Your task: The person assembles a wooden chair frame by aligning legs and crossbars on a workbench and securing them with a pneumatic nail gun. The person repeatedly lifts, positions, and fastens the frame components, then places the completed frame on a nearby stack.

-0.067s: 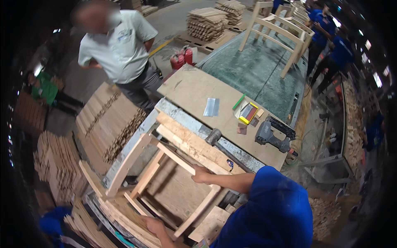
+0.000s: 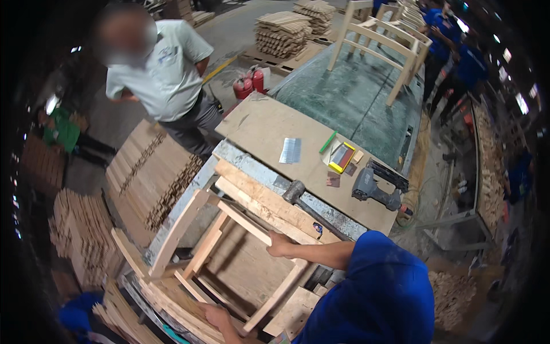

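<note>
A pale wooden chair frame (image 2: 247, 219) lies tilted on the workbench, its curved legs and rails forming an open box. My right hand (image 2: 281, 244) is closed round the far rail, close to its middle. Lower down, my left hand (image 2: 215, 315) grips the near side of the same frame, its fingers partly hidden by the wood. A hammer (image 2: 295, 192) with a dark handle rests just beyond the frame, on the bench edge beside a long wooden board (image 2: 263, 195).
A nail gun (image 2: 378, 186), a yellow-edged box (image 2: 342, 157) and a strip of metal fasteners (image 2: 290, 150) lie on the brown board. Assembled chairs (image 2: 381, 49) stand on the green surface beyond. A person in a pale shirt (image 2: 166, 69) stands at left near stacked wooden slats (image 2: 152, 178).
The whole view has shifted very slightly. Both hands keep the same hold on the chair frame.
</note>
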{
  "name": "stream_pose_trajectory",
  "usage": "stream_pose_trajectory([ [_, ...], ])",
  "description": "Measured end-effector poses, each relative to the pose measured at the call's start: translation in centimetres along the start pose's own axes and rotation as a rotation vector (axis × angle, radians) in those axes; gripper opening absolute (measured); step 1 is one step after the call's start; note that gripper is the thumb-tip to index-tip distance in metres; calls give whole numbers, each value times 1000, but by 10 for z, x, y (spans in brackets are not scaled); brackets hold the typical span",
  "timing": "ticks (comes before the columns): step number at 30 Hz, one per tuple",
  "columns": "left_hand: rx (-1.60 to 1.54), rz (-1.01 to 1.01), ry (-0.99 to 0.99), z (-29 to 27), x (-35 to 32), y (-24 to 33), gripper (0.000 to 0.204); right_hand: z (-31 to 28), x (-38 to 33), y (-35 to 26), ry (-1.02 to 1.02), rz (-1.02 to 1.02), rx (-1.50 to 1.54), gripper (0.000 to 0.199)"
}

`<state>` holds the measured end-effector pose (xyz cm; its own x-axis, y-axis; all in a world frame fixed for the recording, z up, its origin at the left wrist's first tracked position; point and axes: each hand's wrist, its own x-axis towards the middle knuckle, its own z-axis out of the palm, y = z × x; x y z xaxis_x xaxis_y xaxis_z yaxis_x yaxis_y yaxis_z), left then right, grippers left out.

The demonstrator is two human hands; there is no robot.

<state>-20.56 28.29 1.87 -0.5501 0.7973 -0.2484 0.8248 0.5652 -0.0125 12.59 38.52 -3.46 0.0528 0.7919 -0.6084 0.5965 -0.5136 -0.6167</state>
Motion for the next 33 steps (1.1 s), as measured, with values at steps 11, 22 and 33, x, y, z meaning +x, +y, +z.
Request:
stream_pose_trajectory([
  [11, 160, 379, 365, -90, -57, -92, 78, -61, -111, -33, 68, -237, 177, 63],
  [22, -925, 440, 627, -210, -170, -29, 53, -149, -262, -55, 155, -817, 363, 60],
  [33, -2170, 917, 239, -219, -194, -29, 30, -250, -449, -132, 885, -1693, 82, 65],
])
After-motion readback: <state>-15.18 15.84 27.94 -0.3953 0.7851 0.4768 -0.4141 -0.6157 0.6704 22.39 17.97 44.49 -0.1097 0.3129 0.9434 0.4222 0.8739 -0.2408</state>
